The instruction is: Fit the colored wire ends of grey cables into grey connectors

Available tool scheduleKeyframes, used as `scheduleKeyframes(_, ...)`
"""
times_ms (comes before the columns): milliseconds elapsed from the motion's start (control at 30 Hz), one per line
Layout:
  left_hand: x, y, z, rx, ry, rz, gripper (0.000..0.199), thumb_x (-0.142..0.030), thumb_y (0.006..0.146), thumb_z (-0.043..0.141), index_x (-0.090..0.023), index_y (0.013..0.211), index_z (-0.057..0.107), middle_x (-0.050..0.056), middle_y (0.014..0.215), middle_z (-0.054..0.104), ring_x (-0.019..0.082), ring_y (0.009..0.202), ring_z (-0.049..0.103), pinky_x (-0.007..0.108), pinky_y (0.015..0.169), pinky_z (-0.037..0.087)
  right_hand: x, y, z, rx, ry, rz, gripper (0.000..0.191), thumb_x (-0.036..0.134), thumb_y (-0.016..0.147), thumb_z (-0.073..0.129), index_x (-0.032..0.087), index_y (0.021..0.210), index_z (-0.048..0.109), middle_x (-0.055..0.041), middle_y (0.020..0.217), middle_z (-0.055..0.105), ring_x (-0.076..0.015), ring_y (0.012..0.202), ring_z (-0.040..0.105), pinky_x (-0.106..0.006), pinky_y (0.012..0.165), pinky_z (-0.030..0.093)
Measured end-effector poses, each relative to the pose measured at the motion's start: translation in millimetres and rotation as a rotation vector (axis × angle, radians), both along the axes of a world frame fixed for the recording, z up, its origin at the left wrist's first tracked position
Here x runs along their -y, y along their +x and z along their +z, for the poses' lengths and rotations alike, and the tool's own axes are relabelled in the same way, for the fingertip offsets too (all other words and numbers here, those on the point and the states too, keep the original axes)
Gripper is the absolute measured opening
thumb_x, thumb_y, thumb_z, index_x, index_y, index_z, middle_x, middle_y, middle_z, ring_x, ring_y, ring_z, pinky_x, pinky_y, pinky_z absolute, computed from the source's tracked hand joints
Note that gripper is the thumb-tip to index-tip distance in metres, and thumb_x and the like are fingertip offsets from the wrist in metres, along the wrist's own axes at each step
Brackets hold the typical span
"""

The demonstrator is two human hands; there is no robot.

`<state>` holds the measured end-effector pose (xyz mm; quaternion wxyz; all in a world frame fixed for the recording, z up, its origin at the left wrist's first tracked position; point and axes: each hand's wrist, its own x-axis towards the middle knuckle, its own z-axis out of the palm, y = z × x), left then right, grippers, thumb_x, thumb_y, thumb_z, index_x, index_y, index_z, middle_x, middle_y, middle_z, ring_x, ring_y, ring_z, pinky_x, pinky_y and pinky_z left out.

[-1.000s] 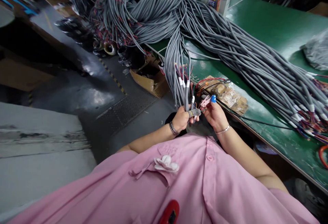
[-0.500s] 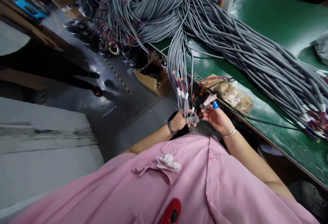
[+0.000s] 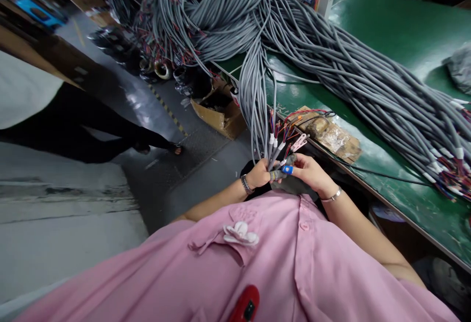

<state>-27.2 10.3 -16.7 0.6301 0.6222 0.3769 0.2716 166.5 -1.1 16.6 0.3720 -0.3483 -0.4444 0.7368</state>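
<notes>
My left hand is closed around several grey multi-core cables near their stripped ends. White tape bands the ends, and thin coloured wires fan out above the fist. A grey finger cover with a yellowish edge is on one finger of this hand. Right beside it, my right hand has its fingers and thumb pinched at one cable's end, touching the left fingers. Its thumb wears a blue cover. A small pale pink slotted tool sticks up from the right fingers; its lower part is hidden.
A large heap of grey cables lies over the green table. By the table edge is a plastic-wrapped cardboard piece. An open carton stands on the floor. At left, a person in black trousers is walking.
My right hand has moved left to the cable ends and its fingers have closed there. The wire ends in my left hand now lean right. The person at left has come closer.
</notes>
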Motion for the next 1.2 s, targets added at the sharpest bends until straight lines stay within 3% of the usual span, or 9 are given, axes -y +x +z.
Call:
scheduleKeyframes(300,-1,2,6.2,0.0,-0.018,-0.009,0.032,-0.041,0.075,0.071,-0.011,0.064,0.066,0.002,0.055,0.062,0.006,0.042,0.045,0.019,0.045,0.037,5,-14,-10.2,-0.029,-0.057,-0.178,0.024,0.032,0.068,0.079,0.02,0.073,0.06,0.0025,0.061,0.064,-0.0141,0.054,0.061,-0.029,0.058,0.05)
scheduleKeyframes(533,4,4,11.6,0.011,-0.084,0.014,0.035,-0.044,0.073,0.074,-0.01,0.067,0.066,0.003,0.057,0.064,0.005,0.041,0.044,0.019,0.043,0.034,-4,0,-21.8,-0.108,-0.185,-0.626,0.018,0.024,0.066,0.076,0.021,0.07,0.058,0.0085,0.057,0.05,-0.0062,0.05,0.042,-0.019,0.051,0.043)
scheduleKeyframes(600,6,5,10.3,0.031,-0.09,0.077,0.036,-0.045,0.073,0.073,-0.011,0.067,0.066,0.003,0.058,0.065,0.005,0.041,0.045,0.019,0.043,0.034,-3,8,-24.9,-0.15,-0.215,-0.577,0.019,0.029,0.068,0.076,0.021,0.074,0.06,0.0071,0.062,0.052,-0.0066,0.053,0.044,-0.02,0.055,0.045)
scheduleKeyframes(700,6,8,8.5,0.085,-0.092,0.206,0.038,-0.047,0.075,0.072,-0.011,0.067,0.065,0.004,0.059,0.065,0.006,0.042,0.047,0.02,0.044,0.036,5,12,-30.1,-0.179,-0.254,-0.379,0.029,0.045,0.071,0.076,0.02,0.081,0.064,0.0023,0.074,0.06,-0.0089,0.06,0.05,-0.025,0.06,0.05)
scheduleKeyframes(800,6,11,9.2,0.102,-0.073,0.254,0.039,-0.049,0.076,0.071,-0.011,0.066,0.064,0.004,0.06,0.066,0.006,0.042,0.048,0.02,0.045,0.038,12,7,-31.7,-0.1,-0.163,-0.261,0.032,0.045,0.071,0.078,0.02,0.087,0.067,0.0007,0.077,0.062,-0.0098,0.063,0.053,-0.025,0.062,0.05)
scheduleKeyframes(967,7,13,16.7,0.019,-0.044,0.161,0.037,-0.047,0.076,0.071,-0.012,0.068,0.063,0.003,0.061,0.066,0.006,0.044,0.049,0.019,0.046,0.04,11,-3,-22.1,0.042,0.072,-0.29,0.025,0.042,0.072,0.078,0.021,0.078,0.066,0.0008,0.069,0.063,-0.012,0.059,0.056,-0.025,0.058,0.047)
scheduleKeyframes(1100,6,11,22.6,-0.059,-0.052,0.02,0.036,-0.045,0.073,0.073,-0.011,0.07,0.064,0.003,0.059,0.066,0.007,0.043,0.05,0.019,0.045,0.04,7,-5,-15.1,0.042,0.066,-0.201,0.03,0.048,0.072,0.077,0.022,0.077,0.064,0.0011,0.062,0.063,-0.0141,0.052,0.056,-0.029,0.055,0.048)
scheduleKeyframes(1200,7,11,22.7,-0.022,-0.061,0.064,0.036,-0.045,0.075,0.071,-0.01,0.071,0.064,0.003,0.06,0.065,0.007,0.043,0.05,0.019,0.044,0.04,6,-4,-13.3,0.087,0.06,-0.221,0.032,0.049,0.07,0.078,0.02,0.075,0.066,-0.0001,0.063,0.065,-0.014,0.053,0.056,-0.029,0.056,0.048)
